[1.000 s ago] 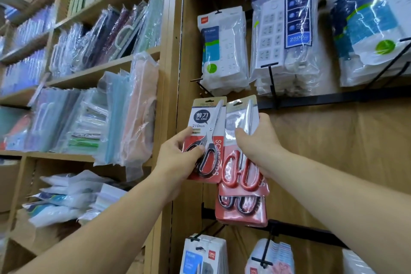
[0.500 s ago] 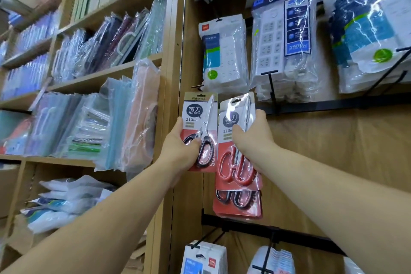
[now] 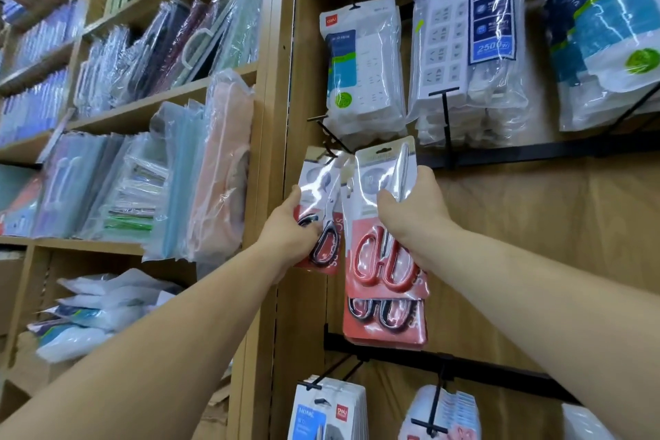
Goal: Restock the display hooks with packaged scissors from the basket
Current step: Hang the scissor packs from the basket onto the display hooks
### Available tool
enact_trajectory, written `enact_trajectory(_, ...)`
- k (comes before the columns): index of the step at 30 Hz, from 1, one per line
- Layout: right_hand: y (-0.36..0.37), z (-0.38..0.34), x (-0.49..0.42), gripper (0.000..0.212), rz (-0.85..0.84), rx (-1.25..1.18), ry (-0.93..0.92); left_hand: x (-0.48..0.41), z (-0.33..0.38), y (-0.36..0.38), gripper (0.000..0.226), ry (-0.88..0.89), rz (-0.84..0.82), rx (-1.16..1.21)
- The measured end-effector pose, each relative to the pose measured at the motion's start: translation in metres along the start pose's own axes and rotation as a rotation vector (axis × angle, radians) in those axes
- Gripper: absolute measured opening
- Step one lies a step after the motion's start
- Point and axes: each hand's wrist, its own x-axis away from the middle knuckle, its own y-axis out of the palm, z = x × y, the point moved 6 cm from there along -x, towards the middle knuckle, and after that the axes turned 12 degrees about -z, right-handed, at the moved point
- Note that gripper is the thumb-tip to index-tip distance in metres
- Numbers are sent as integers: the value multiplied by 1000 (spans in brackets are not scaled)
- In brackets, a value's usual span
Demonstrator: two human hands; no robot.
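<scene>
- Gripping with the left hand (image 3: 289, 236) a black-handled scissors pack (image 3: 319, 186) by its lower half, fingers curled round the edge.
- Top of this pack up at the black hook (image 3: 330, 132); on it or not, cannot tell.
- Holding with the right hand (image 3: 418, 211) a red-handled scissors pack (image 3: 384, 261), thumb across the front.
- Behind, more hanging scissors packs (image 3: 387, 325) against the wooden panel (image 3: 535, 225).

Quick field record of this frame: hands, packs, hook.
left hand: grips black-handled scissors pack
right hand: grips red-handled scissors pack, second pack behind it
display hook: black, at the left-hand pack's top edge
hung yet: cannot tell
above: bagged power strips on hooks
</scene>
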Motion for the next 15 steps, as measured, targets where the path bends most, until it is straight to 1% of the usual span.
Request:
enact_trajectory(5,1,6,7,33,-6,-112,-15,-12,-14,14,83,-46,23,-207)
enact_trajectory(8,-1,9,12,33,3,-128,-14,-4,-14,22,55,-19,46,-259)
enact_trajectory(11,-1,15,15,32,16,-153,33,25,-6,27,43,16,86,-235)
enact_trajectory(13,1,17,16,31,26,-176,73,47,-2,32,39,30,39,-149)
enact_trajectory(15,5,16,18,31,27,-198,100,67,2,38,38,5,-80,-2)
